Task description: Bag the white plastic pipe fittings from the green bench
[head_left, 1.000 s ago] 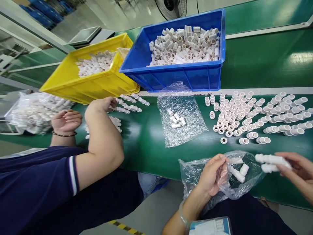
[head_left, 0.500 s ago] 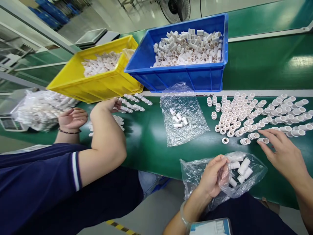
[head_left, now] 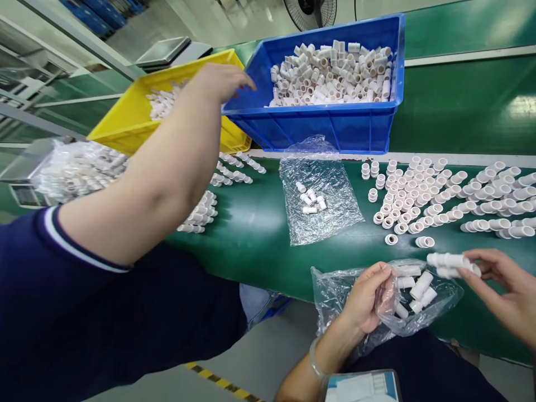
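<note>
My left hand [head_left: 372, 296] is closed on the edge of a clear plastic bag [head_left: 446, 307], holding its mouth apart. Several white pipe fittings [head_left: 422, 286] lie inside. At the bag's right side, my right hand [head_left: 498, 285] grips white pipe fittings [head_left: 449, 261], at least two, between thumb and fingers, above the bag's opening. Behind my hands, many white fittings [head_left: 402, 195] stand in rows on the green table. A second clear bag [head_left: 326, 223] lies flat to the left with several small white fittings [head_left: 310, 196] on or in it.
A blue bin [head_left: 318, 128] full of white fittings stands at the back, beside a yellow bin [head_left: 121, 128]. A co-worker's arm [head_left: 167, 156] reaches across at left, hand above the bins' edges. A filled bag [head_left: 79, 170] lies on a scale at far left.
My right hand has lifted fittings from the front of the rows and brought them left to the bag. The co-worker's arm has moved up over the bins. The view has shifted slightly.
</note>
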Demonstrator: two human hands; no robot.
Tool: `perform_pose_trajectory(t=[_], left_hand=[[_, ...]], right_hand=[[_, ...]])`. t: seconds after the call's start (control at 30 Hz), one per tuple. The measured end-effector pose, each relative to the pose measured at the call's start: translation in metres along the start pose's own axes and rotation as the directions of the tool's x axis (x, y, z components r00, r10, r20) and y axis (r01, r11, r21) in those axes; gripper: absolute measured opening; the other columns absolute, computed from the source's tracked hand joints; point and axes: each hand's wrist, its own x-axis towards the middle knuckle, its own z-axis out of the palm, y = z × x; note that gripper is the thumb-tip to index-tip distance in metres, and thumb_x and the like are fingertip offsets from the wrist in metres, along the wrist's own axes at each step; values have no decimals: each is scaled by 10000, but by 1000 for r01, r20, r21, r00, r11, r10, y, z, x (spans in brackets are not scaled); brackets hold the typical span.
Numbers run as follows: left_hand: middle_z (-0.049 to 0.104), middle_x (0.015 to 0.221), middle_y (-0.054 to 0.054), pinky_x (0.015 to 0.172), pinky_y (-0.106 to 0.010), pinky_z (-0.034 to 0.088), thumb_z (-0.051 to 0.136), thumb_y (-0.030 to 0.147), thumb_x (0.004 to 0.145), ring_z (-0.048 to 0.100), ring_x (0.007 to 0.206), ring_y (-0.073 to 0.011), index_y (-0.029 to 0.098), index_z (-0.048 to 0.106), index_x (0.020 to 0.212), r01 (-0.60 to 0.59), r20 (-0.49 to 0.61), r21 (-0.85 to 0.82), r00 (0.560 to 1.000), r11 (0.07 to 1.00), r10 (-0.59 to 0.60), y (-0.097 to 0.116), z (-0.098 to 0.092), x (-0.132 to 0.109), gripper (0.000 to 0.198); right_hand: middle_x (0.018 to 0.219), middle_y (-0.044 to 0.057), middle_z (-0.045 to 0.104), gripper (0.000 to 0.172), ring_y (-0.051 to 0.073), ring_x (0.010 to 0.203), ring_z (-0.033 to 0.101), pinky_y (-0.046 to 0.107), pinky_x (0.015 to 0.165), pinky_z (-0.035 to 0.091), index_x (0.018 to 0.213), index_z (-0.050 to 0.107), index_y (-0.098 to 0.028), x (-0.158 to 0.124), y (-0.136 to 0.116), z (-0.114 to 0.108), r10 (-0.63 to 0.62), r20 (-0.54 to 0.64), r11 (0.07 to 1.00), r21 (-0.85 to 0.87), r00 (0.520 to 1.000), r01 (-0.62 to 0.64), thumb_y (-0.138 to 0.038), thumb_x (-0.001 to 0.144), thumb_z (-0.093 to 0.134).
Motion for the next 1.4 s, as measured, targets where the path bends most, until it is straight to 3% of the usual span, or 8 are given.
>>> perform_pose_trajectory(t=[0.13, 0.33, 0.53, 0.77, 0.93, 1.07, 1.23, 1.4], left_hand=[[431, 461, 58, 351, -176, 194, 757, 373, 751, 280, 322, -40, 131, 525, 821, -5, -1, 5, 1000, 1000, 5, 1, 0, 0, 343], [416, 454, 56, 360, -180, 177, 745, 389, 757, 273, 340, -49, 139, 526, 835, -8, -7, 43, 1000, 999, 8, -1, -1, -2, 341], [435, 513, 48, 408, -181, 206, 765, 392, 730, 300, 381, -39, 129, 533, 815, -24, -37, 37, 999, 999, 26, -2, -2, -3, 361], [424, 500, 44, 392, -194, 186, 766, 378, 720, 287, 366, -44, 127, 547, 791, -22, -34, 23, 999, 1000, 22, -1, -3, -4, 340], [418, 470, 43, 384, -203, 165, 753, 386, 743, 277, 349, -48, 132, 554, 788, -27, -25, 4, 999, 1000, 27, -2, -6, -3, 326], [435, 499, 40, 389, -203, 179, 758, 368, 738, 296, 361, -44, 128, 547, 778, -30, -30, -14, 999, 999, 29, -2, -8, -3, 322], [422, 465, 52, 366, -194, 158, 726, 378, 776, 261, 330, -40, 134, 541, 811, -39, -23, -4, 999, 999, 39, 1, -8, -4, 307], [419, 460, 63, 341, -188, 145, 708, 405, 791, 236, 313, -44, 147, 521, 841, -80, -19, 54, 997, 995, 81, 1, -5, -5, 322]], right_hand=[[1078, 47, 584, 291, 139, 822, 590, 208, 673, 508, 1218, 550, -261, -10, -18, 1, -78, 212, 989, 142, 974, 48, -415, 971, 553], [1106, 37, 590, 301, 106, 782, 596, 186, 557, 470, 1203, 546, -217, 26, -10, 18, -110, -95, 981, -170, 989, 93, -414, 975, 543], [1134, 53, 617, 184, 167, 995, 613, 289, 826, 479, 1142, 560, -178, 43, -6, 46, -345, -9, 898, -295, 939, 327, -262, 1021, 451], [1068, 63, 618, 301, 168, 880, 624, 277, 687, 438, 1302, 523, -186, 49, -30, 56, -434, 161, 816, -347, 886, 463, -260, 1041, 394], [922, 47, 614, 231, 163, 773, 601, 279, 579, 374, 1143, 570, -167, 61, -34, 71, -426, 135, 789, -428, 895, 440, -287, 1032, 407], [910, 25, 616, 169, 143, 722, 590, 280, 596, 382, 1070, 551, -167, 57, -35, 66, -410, 65, 837, -371, 910, 403, -284, 1025, 438], [932, -7, 623, 132, 105, 751, 587, 240, 719, 429, 1097, 541, -204, 26, -48, 30, -319, -76, 937, -172, 945, 303, -274, 987, 556], [1019, 22, 602, 210, 122, 865, 583, 226, 777, 447, 1177, 509, -212, -5, -51, 21, -353, 50, 935, 44, 934, 351, -233, 976, 570]])
